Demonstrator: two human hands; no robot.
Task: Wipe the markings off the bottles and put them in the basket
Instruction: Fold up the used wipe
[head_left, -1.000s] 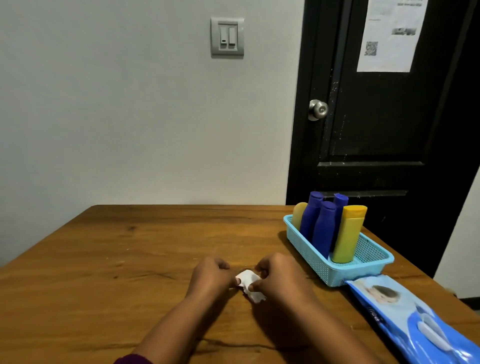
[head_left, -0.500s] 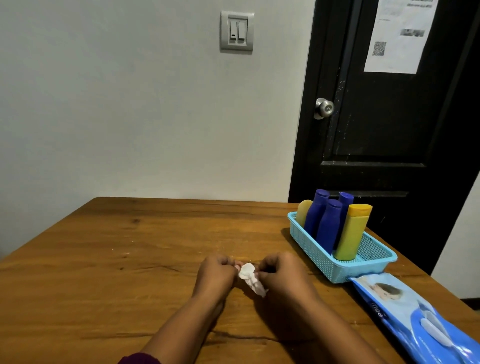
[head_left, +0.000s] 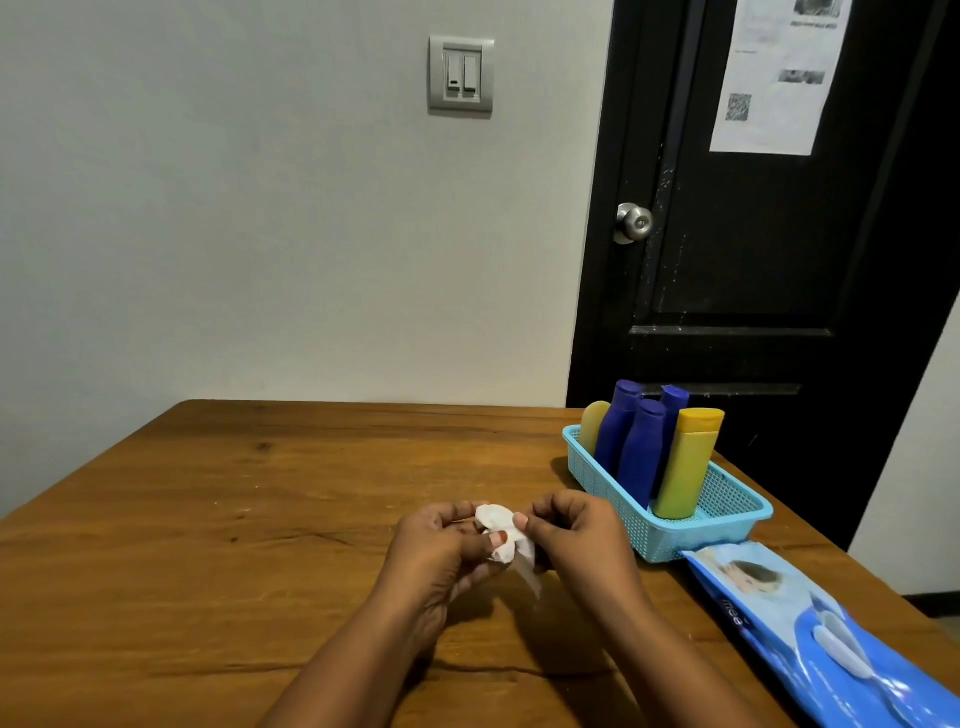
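Bottles (head_left: 649, 452), five as far as I can count, three blue and two yellow, stand upright together in the turquoise basket (head_left: 727, 512) out at my two o'clock on the wooden table (head_left: 234, 519); I see none left loose on the tabletop. Over the last second the white wipe (head_left: 506, 535) has gone from a small flattish fold between my hands to a crumpled wad with a tail hanging below, and my hands have lifted slightly and turned inward. My left hand (head_left: 441, 551) is closed around the wad's near side, thumb pressed into it; my right hand (head_left: 576, 535) pinches its other edge with fingertips curled. Both hold only the wipe, dead ahead at twelve o'clock. The wipes pack (head_left: 810, 623) lies flat at four o'clock, just beside the basket's near corner. My read: wiping is over, the task looks essentially done, and I am balling up the used wipe.
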